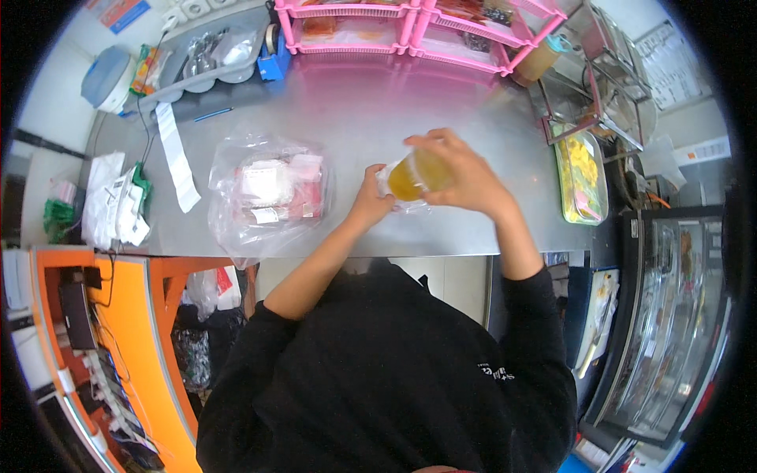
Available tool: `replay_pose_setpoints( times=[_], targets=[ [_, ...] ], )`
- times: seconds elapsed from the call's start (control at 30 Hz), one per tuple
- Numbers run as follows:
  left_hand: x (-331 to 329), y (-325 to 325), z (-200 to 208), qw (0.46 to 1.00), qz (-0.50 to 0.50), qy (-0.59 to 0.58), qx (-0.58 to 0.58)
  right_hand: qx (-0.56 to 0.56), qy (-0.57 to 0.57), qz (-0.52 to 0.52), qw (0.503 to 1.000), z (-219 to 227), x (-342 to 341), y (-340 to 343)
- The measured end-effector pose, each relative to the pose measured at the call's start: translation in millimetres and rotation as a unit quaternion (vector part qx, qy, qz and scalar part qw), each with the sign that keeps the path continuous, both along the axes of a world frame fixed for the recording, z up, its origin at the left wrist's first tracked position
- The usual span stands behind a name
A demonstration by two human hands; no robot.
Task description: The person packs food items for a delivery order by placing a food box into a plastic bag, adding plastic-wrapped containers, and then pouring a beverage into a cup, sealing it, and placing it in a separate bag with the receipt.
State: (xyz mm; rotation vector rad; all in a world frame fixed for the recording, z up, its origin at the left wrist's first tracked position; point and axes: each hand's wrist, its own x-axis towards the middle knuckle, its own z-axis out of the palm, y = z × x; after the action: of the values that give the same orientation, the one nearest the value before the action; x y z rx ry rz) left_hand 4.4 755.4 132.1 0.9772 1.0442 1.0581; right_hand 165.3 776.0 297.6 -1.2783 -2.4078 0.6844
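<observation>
My right hand [467, 175] is closed around a clear container of yellow liquid [408, 178], held tilted above the steel table. Its exact kind is hard to make out, as my fingers cover part of it. Against its left end my left hand [372, 199] pinches a piece of whitish clear plastic [384, 180], possibly a bag; some of it shows below the container. To the left of my hands lies an open clear plastic bag [225, 197] with a white-topped pack [264, 181] and pink-red packages [306, 191] inside.
Pink shelf baskets [347, 49] line the back of the steel table [355, 102]. At the right sit a clear tray of yellow food [582, 177] and a metal rack [564, 98]. A paper strip [177, 158], blue pen [213, 114] and grey cutlery tray [209, 72] occupy the left.
</observation>
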Motion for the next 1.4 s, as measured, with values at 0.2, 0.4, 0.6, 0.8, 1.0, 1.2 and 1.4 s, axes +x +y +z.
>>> replay_pose_setpoints(
  times=[0.2, 0.4, 0.6, 0.8, 1.0, 1.2, 1.4],
  targets=[
    [1, -12, -27, 0.968, 0.049, 0.226, 0.096, 0.027, -0.141, 0.064, 0.988, -61, -14, 3],
    [-7, -38, -5, 0.928, 0.15, 0.34, 0.01, -0.055, 0.157, -0.069, 0.984, -123, 58, 10],
    [5, -44, 2, 0.965, 0.205, 0.162, -0.008, -0.27, 0.276, -0.154, 0.909, -189, 43, 7],
    [10, -52, 21, 0.953, 0.288, -0.072, -0.05, -0.38, 0.512, -0.21, 0.741, -178, 51, 13],
    [18, -56, 49, 0.962, 0.261, -0.081, -0.018, -0.288, 0.491, -0.182, 0.802, -162, 47, 11],
    [12, -51, 40, 0.961, 0.251, -0.112, -0.018, -0.435, 0.392, -0.093, 0.805, -152, 64, 37],
    [16, -39, 43, 0.951, 0.262, -0.15, -0.073, -0.591, 0.585, -0.068, 0.552, -181, 58, 43]
  ],
)
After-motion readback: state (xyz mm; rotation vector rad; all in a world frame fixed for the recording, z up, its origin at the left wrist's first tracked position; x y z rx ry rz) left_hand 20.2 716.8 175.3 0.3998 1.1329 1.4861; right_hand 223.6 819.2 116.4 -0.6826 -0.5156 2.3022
